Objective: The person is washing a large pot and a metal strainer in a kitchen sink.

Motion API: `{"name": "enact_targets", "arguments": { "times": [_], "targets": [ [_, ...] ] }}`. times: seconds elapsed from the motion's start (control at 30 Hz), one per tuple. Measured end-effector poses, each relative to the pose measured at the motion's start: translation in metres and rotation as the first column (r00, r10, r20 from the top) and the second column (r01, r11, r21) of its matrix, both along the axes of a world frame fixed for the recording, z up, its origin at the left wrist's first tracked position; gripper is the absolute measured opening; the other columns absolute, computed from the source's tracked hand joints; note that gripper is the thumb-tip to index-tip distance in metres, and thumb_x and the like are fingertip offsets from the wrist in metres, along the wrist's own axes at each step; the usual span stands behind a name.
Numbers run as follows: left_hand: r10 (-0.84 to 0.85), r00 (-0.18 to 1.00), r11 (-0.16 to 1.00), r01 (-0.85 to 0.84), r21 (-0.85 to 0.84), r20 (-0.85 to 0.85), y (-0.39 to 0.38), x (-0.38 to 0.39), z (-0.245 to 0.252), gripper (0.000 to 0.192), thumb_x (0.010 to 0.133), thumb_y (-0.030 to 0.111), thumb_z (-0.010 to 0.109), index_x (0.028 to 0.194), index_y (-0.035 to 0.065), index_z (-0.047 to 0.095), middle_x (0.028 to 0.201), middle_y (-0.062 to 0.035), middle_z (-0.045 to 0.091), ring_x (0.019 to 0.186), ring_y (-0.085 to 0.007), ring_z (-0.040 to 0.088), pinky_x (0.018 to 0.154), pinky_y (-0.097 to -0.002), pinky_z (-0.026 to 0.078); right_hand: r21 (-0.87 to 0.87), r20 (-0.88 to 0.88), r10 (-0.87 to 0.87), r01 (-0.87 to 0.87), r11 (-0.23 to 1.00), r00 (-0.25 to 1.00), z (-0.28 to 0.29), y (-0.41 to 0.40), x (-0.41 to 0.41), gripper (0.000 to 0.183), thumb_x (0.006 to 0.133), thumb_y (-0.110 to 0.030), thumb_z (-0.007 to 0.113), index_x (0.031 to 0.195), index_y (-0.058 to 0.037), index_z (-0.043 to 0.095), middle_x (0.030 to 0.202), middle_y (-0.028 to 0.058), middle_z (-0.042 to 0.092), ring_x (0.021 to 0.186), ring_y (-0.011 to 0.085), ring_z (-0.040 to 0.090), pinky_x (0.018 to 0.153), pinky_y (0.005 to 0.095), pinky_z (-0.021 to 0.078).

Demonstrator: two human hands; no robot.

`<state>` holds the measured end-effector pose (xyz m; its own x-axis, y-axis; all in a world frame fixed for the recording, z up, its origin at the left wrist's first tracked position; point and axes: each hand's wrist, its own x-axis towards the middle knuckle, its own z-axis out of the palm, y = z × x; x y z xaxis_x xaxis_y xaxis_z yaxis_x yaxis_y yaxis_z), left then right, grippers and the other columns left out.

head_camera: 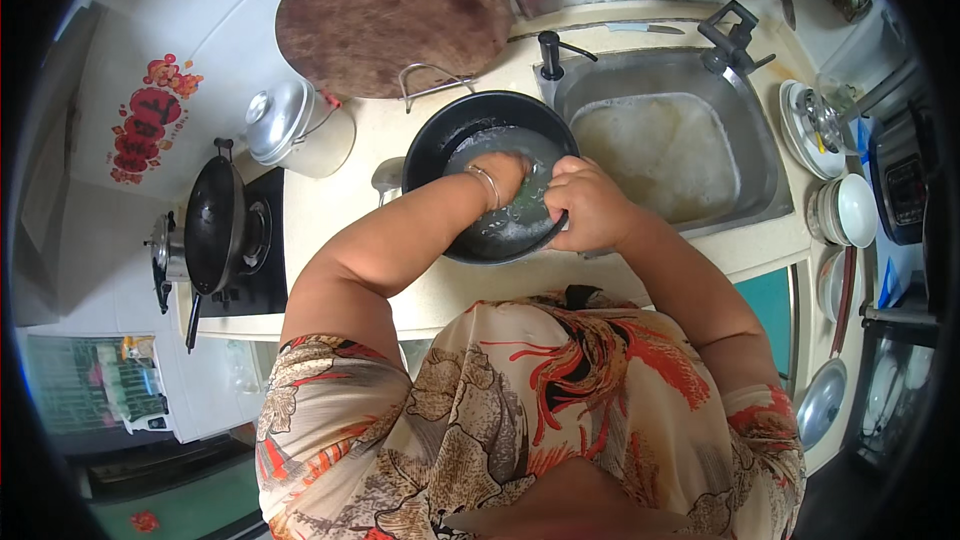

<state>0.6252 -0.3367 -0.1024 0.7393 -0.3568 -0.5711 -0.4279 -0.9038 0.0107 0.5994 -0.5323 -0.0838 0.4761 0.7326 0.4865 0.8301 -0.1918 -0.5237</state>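
Observation:
A black round cooking pot [435, 124] stands on the cream countertop in front of me, partly filled with cloudy, sudsy water [487, 141]. My left hand [504, 171], with a metal bangle at its wrist, reaches down into this water. Its fingers are bent and partly hidden, so I cannot tell what they hold. Something blurred and green shows in the water beside them. At the pot's right side, my right hand [585, 199] grips the rim, thumb side toward the inside.
Right of the pot, a steel sink [660, 79] holds murky, foamy water. A large round wooden board [390, 15] leans behind. A lidded metal pot [304, 127] and a wok [214, 225] on the stove are at left. Stacked bowls [855, 210] and a knife [645, 28] lie right.

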Motion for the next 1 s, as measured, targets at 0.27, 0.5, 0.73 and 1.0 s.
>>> {"name": "enact_targets", "arguments": {
  "times": [0.27, 0.5, 0.73, 1.0],
  "targets": [
    [-0.339, 0.637, 0.933, 0.322, 0.161, 0.692, 0.043, 0.029, 0.021, 0.02, 0.083, 0.021, 0.051, 0.093, 0.0091, 0.063, 0.092, -0.0055, 0.055, 0.087, -0.0209, 0.052, 0.073, -0.0347, 0.04, -0.078, -0.029, 0.006, -0.009, 0.997, 1.0, 0.007, 0.0, -0.001, 0.035, 0.045, -0.03, 0.08, 0.056, -0.013, 0.051, 0.064, 0.0012, 0.054, 0.078, 0.0241, 0.052, 0.069, 0.0372, 0.0397],
    [0.155, 0.987, 0.915, -0.161, 0.369, 0.045, 0.05, 0.001, -0.015, 0.032, 0.085, 0.024, 0.054, 0.112, 0.0085, 0.063, 0.117, -0.0114, 0.06, 0.109, -0.0217, 0.057, 0.082, -0.0372, 0.046, -0.078, -0.012, -0.024, 0.023, 0.997, 1.0, 0.007, 0.0, -0.002, 0.038, 0.045, -0.031, 0.081, 0.056, -0.013, 0.049, 0.063, 0.0008, 0.054, 0.077, 0.0241, 0.051, 0.068, 0.037, 0.0387],
    [-0.276, 0.832, 0.87, 0.429, 0.243, -0.481, 0.029, -0.015, -0.014, 0.053, 0.083, 0.051, 0.044, 0.107, 0.0092, 0.066, 0.114, -0.0117, 0.062, 0.113, -0.0292, 0.053, 0.098, -0.0404, 0.037, -0.103, -0.018, -0.036, 0.034, 0.994, 0.999, 0.009, 0.001, -0.002, 0.04, 0.043, -0.037, 0.081, 0.054, -0.0132, 0.051, 0.059, 0.0003, 0.053, 0.074, 0.0225, 0.051, 0.067, 0.0382, 0.0385],
    [-0.221, 0.97, 0.872, 0.243, 0.426, -0.101, 0.011, -0.009, -0.001, 0.057, 0.075, 0.037, 0.06, 0.124, 0.0105, 0.054, 0.134, -0.0111, 0.045, 0.131, -0.0254, 0.034, 0.107, -0.0526, 0.017, -0.072, 0.003, -0.017, 0.017, 0.997, 1.0, 0.005, 0.001, -0.001, 0.038, 0.044, -0.035, 0.079, 0.054, -0.0138, 0.05, 0.059, -0.0001, 0.053, 0.072, 0.0214, 0.05, 0.065, 0.0375, 0.0371]
  ]
}}
